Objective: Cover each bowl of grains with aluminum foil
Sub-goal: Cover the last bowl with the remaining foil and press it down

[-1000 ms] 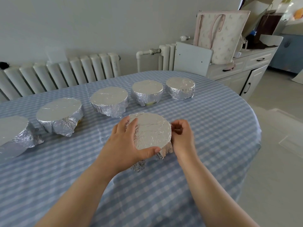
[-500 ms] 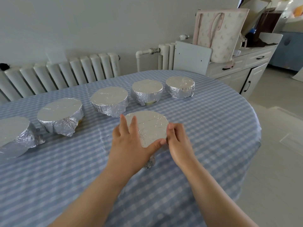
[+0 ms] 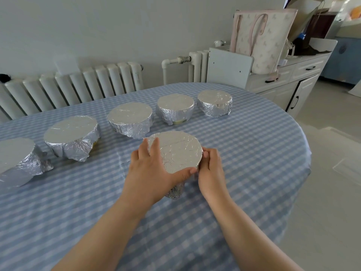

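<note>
Foil is stretched smooth over the nearest bowl, which sits on the blue checked tablecloth in front of the row of wrapped ones, and both hands are working it. Left hand lies over the near-left part of the rim, fingers reaching up across the flat foil top, thumb hooked along the near edge, so it clasps the bowl from the person's side. Right hand comes in just beside it on the right, fingers curled in against the foil skirt below the rim, pinching the wrap to the bowl's wall. The two thumbs nearly meet at the near edge. A crumpled tail of foil pokes out below the left palm, down by the cloth.

Behind this bowl, five more covered bowls run in a curved line: the leftmost one cut by the frame edge, then a second, a third just beyond the left fingertips, a fourth with a sliver of yellow showing under its foil, and a fifth farthest right. Radiator along the wall, pink tote bag on the white cabinet.
</note>
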{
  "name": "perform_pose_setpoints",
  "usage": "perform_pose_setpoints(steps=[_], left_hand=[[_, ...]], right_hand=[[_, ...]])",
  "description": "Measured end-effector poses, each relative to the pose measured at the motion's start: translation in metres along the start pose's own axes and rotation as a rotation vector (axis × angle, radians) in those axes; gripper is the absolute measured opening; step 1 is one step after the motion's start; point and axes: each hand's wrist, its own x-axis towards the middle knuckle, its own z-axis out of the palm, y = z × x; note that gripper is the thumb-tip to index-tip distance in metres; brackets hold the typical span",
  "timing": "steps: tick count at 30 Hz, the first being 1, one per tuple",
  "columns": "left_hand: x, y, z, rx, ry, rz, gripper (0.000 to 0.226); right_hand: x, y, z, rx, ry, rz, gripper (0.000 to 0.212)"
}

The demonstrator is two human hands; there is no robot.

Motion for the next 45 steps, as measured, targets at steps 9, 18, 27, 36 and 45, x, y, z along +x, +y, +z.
perform_pose_setpoints(steps=[9,18,27,36,45], left_hand=[[0.001,-0.002,0.001,0.001,0.010,0.008,0.133],[0.000,-0.001,0.001,-0.004,0.014,-0.005,0.132],[0.000,-0.002,0.005,-0.024,0.027,-0.005,0.131],[-0.001,-0.003,-0.008,-0.029,-0.037,-0.016,0.124],[0.004,-0.021,-0.019,0.313,0.109,0.057,0.122]], right_hand=[[0.009,-0.006,-0.005,0.111,0.029,0.180,0.015],[0.015,-0.009,-0.002,0.155,0.046,0.250,0.022],[0.011,-0.005,-0.003,0.126,0.047,0.198,0.033],[-0.013,-0.014,-0.013,-0.054,-0.042,0.018,0.029],[0.017,-0.006,-0.011,-0.086,-0.041,-0.015,0.022]])
